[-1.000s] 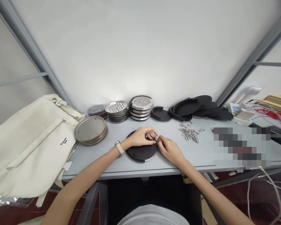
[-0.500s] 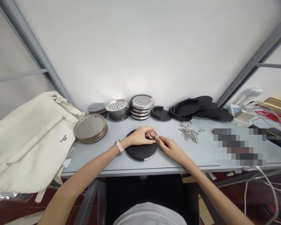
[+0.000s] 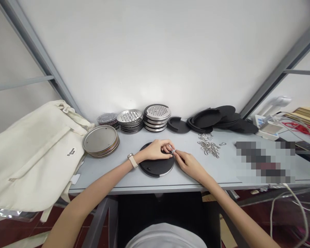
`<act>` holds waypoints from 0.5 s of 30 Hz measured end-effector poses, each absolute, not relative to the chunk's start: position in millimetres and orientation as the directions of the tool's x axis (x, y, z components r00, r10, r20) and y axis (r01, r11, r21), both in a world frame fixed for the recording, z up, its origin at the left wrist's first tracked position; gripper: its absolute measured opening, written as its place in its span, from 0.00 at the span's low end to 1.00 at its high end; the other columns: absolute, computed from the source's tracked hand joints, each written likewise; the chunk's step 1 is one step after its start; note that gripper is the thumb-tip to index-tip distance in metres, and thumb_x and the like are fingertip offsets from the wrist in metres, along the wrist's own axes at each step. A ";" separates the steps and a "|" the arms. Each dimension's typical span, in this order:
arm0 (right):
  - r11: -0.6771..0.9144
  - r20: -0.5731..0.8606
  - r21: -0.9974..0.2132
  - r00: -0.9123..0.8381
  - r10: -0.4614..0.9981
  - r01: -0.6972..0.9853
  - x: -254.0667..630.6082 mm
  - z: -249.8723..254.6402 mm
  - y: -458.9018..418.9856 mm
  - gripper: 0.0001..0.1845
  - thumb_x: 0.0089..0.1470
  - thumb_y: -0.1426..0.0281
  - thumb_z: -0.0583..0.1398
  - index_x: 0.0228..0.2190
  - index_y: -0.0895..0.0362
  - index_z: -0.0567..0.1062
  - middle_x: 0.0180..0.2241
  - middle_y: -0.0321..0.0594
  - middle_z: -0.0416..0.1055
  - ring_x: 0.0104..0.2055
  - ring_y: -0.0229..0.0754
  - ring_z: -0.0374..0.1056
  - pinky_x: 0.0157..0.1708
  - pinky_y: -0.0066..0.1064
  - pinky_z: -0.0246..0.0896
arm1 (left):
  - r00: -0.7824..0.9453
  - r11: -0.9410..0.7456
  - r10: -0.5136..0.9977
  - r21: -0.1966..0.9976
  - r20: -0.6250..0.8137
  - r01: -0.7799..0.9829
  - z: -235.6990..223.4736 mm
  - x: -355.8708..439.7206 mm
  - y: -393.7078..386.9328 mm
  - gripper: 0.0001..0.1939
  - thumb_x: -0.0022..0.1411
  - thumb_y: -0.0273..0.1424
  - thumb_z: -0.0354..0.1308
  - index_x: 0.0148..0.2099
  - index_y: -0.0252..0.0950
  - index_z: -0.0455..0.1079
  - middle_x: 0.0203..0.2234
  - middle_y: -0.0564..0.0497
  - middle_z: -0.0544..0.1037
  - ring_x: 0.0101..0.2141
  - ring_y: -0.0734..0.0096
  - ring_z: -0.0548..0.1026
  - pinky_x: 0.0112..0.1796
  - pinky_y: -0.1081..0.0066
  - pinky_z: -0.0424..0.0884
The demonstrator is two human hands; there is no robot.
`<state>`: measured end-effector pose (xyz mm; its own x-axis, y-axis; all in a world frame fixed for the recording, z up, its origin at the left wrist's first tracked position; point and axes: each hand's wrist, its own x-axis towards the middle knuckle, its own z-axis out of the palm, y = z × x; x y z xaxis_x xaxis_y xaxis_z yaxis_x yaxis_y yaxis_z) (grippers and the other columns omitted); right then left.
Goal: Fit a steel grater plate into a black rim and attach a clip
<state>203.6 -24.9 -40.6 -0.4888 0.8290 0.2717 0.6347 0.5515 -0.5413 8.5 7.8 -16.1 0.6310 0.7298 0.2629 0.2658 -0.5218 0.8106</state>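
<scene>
A round black disc (image 3: 157, 168) lies flat near the front of the desk, with a pale metal rim showing at its lower right. My left hand (image 3: 158, 150) rests across its top, wrist banded by a watch, fingers curled and pinching at the right edge. There a small metal clip (image 3: 172, 152), mostly covered by fingertips, sits between both hands. My right hand (image 3: 189, 165) comes from the right with thumb and forefinger closed on that same clip. To the right lies a loose heap of metal carabiner clips (image 3: 209, 148).
Along the wall stand stacked round grater plates (image 3: 130, 117), a taller grater stack (image 3: 158, 113) and black round covers (image 3: 206, 119). Plain metal discs (image 3: 99, 139) are piled at left, beside a cream bag (image 3: 41, 155). White cables (image 3: 297, 206) hang at the right edge.
My fingertips have shifted slightly at the disc's right edge, the right hand's fingers closing nearer to the left's. The whole view has moved a little; all else stays put.
</scene>
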 end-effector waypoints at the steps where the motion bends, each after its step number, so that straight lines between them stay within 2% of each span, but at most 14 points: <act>1: 0.551 0.272 -0.543 -0.487 0.830 0.634 203.4 -40.4 -25.1 0.17 0.63 0.64 0.44 0.24 0.54 0.61 0.23 0.37 0.67 0.24 0.39 0.61 0.27 0.28 0.52 | 0.631 -0.519 0.731 0.812 0.260 0.266 -15.9 8.4 7.8 0.14 0.51 0.25 0.60 0.43 0.33 0.69 0.31 0.51 0.75 0.32 0.75 0.73 0.35 0.75 0.71; 7: 0.555 0.283 -0.539 -0.485 0.828 0.633 203.6 -40.8 -27.2 0.15 0.62 0.66 0.46 0.23 0.54 0.60 0.20 0.34 0.63 0.22 0.37 0.57 0.24 0.27 0.49 | 0.635 -0.515 0.726 0.820 0.263 0.250 -16.0 8.5 8.5 0.15 0.50 0.24 0.60 0.43 0.33 0.69 0.32 0.50 0.76 0.33 0.74 0.74 0.35 0.74 0.70; 15: 0.590 0.295 -0.472 -0.514 0.806 0.655 204.9 -42.5 -27.6 0.15 0.63 0.68 0.44 0.26 0.54 0.61 0.23 0.37 0.65 0.25 0.39 0.60 0.27 0.28 0.53 | 0.633 -0.547 0.722 0.790 0.279 0.276 -16.8 9.8 7.8 0.15 0.50 0.24 0.59 0.43 0.33 0.68 0.34 0.49 0.75 0.32 0.75 0.72 0.36 0.75 0.70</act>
